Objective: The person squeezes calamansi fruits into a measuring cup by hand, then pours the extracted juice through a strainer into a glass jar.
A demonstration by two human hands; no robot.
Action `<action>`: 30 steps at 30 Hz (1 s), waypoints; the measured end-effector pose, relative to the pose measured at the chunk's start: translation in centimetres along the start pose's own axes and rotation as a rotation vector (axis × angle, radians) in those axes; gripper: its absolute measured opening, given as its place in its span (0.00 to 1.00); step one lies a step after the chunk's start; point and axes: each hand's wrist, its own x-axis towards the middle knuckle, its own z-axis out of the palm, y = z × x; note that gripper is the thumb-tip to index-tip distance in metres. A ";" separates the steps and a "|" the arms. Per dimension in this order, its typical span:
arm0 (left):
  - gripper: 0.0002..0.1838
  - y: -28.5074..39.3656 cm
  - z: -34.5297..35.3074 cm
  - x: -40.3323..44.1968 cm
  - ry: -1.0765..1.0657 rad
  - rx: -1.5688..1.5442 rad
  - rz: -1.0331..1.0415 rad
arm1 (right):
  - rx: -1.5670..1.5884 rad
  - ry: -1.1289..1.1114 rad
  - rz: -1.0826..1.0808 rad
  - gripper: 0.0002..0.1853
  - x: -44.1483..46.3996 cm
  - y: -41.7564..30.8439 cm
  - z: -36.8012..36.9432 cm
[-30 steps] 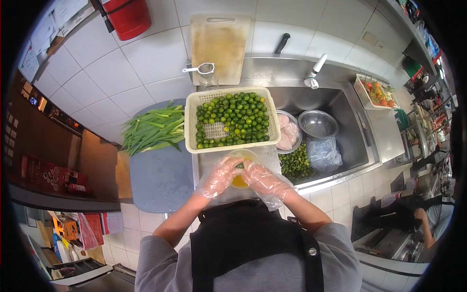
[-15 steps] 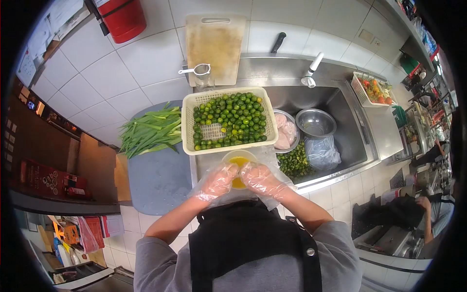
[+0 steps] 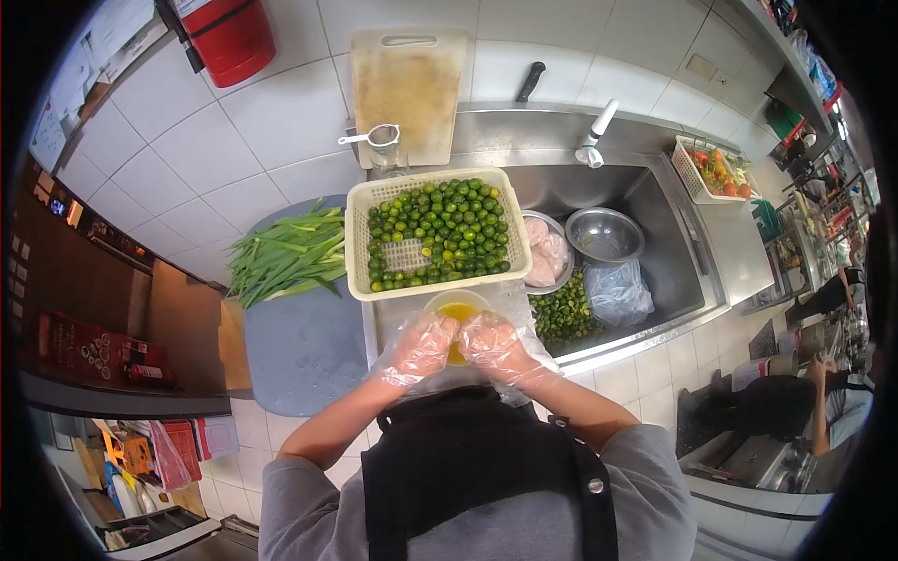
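Observation:
My left hand and my right hand, both in clear plastic gloves, are close together over a round tub. Yellow juice shows inside it. Fingers on both hands are curled closed, and whatever they hold is hidden by the gloves. Just beyond the tub stands a cream plastic basket of small green calamansi, with a bare patch of its slotted floor showing. To the right, a heap of cut green calamansi pieces lies in the sink.
The sink also holds a bowl of raw meat, a steel bowl and a plastic bag. Green leaves lie on a grey board at left. A knife stands behind; another person is far right.
My hands stay closed over the tub with barely any movement. The view has shifted slightly. At far right, the other person's arm has changed position.

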 end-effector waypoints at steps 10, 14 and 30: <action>0.10 0.0 0.9 -0.4 0.021 -0.474 -0.404 | 0.144 0.038 0.102 0.13 0.5 0.8 -1.4; 0.07 -0.6 0.4 -0.1 0.088 -0.399 -0.265 | 0.176 -0.170 0.142 0.15 0.6 -0.4 -1.8; 0.06 0.2 -0.4 0.8 -0.075 -0.130 -0.030 | 0.162 0.087 -0.046 0.07 1.1 0.8 -1.3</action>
